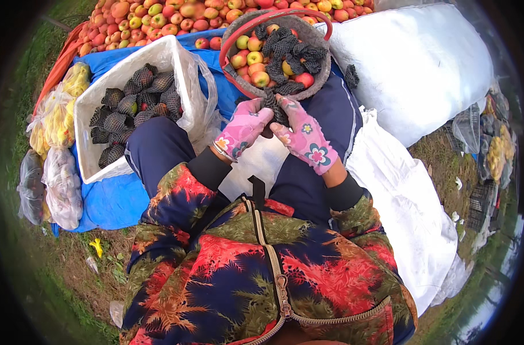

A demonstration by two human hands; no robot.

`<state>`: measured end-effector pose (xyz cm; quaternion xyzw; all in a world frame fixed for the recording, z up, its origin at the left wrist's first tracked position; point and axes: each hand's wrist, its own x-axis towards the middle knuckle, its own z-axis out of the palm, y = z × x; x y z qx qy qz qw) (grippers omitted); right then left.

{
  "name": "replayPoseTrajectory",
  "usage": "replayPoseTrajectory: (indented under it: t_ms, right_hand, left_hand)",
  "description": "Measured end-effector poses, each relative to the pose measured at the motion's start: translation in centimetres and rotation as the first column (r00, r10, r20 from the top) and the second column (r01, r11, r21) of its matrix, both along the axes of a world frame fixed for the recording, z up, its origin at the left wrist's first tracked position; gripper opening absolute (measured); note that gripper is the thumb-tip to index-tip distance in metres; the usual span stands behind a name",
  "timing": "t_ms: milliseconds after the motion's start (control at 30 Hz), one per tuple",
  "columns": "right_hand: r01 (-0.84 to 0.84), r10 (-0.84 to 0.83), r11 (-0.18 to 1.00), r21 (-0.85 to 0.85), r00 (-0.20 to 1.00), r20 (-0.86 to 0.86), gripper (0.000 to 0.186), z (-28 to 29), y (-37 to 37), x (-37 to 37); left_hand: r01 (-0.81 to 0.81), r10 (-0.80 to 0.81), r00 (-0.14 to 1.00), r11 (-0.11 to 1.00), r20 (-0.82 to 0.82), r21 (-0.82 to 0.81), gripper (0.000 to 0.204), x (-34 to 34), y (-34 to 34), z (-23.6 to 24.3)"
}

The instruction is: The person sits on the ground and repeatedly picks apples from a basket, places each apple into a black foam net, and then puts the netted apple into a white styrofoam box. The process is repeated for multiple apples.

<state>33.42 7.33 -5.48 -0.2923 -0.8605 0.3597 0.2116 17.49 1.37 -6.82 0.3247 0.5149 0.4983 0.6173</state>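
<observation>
My left hand [243,127] and my right hand [303,133], in pink flowered gloves, meet above my lap, pinching a dark foam net sleeve [272,107] between thumbs and fingers; whether fruit is inside is hidden. Just beyond them sits a grey bucket [235,31] with a red handle, holding red-yellow apples [259,79] and loose dark net sleeves [285,43]. At my left, a white crate [85,146] lined with clear plastic holds several net-wrapped fruits [117,123].
A large pile of apples [158,20] spans the back on a blue tarp [107,207]. Filled bags [60,184] stand at the far left. A bulging white sack [405,63] and white cloth [403,213] lie at my right, with dark crates [480,204] beyond.
</observation>
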Motion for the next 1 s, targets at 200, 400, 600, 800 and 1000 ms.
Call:
replayPoseTrajectory:
  t_ms: [200, 400, 600, 800, 1000]
  right_hand:
    - [0.187, -0.226, 0.898, -0.398, 0.973, -0.051, 0.044, -1.1, 0.0, -0.8]
    - [0.201, -0.195, 0.941, -0.271, 0.98, 0.048, 0.021, -2.8, 2.3, -0.8]
    - [0.337, -0.426, 0.814, -0.474, 0.9, -0.093, 0.019, -6.0, 4.6, -0.5]
    - [0.4, -0.431, 0.876, -0.269, 0.9, -0.063, 0.037, -4.5, 3.0, -0.6]
    - [0.13, -0.126, 0.99, 0.046, 0.989, -0.078, 0.029, 0.4, 0.8, -2.9]
  left_hand:
    - [0.119, 0.157, 0.622, 0.949, -0.767, 0.291, 0.027, 0.7, -0.1, -0.3]
    - [-0.003, 0.23, 0.633, 0.955, -0.739, 0.295, 0.023, 0.0, 0.0, -0.4]
    - [0.379, 0.238, 0.507, 0.801, -0.828, 0.463, 0.041, 1.5, -0.7, 2.3]
    - [0.259, -0.025, 0.615, 0.95, -0.788, 0.172, 0.03, 0.5, -0.5, 0.1]
    - [-0.213, 0.21, 0.877, 0.976, 0.433, -0.042, 0.026, -2.7, 0.5, 2.0]
